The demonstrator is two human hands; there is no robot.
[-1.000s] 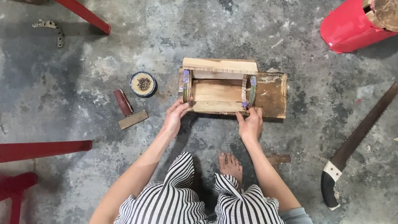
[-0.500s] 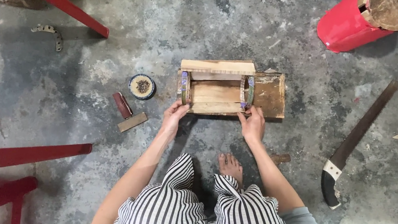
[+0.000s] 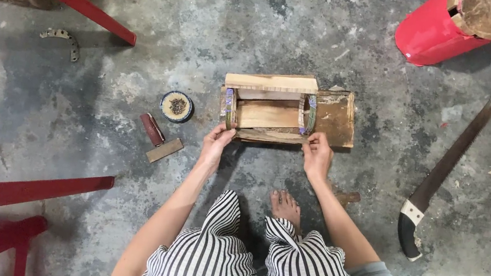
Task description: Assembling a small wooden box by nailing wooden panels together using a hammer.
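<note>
we see the left hand (image 3: 217,143) and right hand (image 3: 317,155) both on the near edge of a small open wooden box frame with two purple-patterned curved end bands (image 3: 269,108), sitting on the grey concrete floor (image 3: 105,108) just ahead of a bare foot (image 3: 286,206). left grip pinches the near left corner by the band; right grip has fingers curled on the near right corner, so both grasp the frame lightly. risk, as we judge it: the loose top plank could slide off if the frame is tipped, and the black-handled hand saw (image 3: 440,180) lies near the right knee. hard to make out: contents of the small round tin (image 3: 176,106), how the bands attach, and the red plastic stool (image 3: 433,30) is cut off.
</note>
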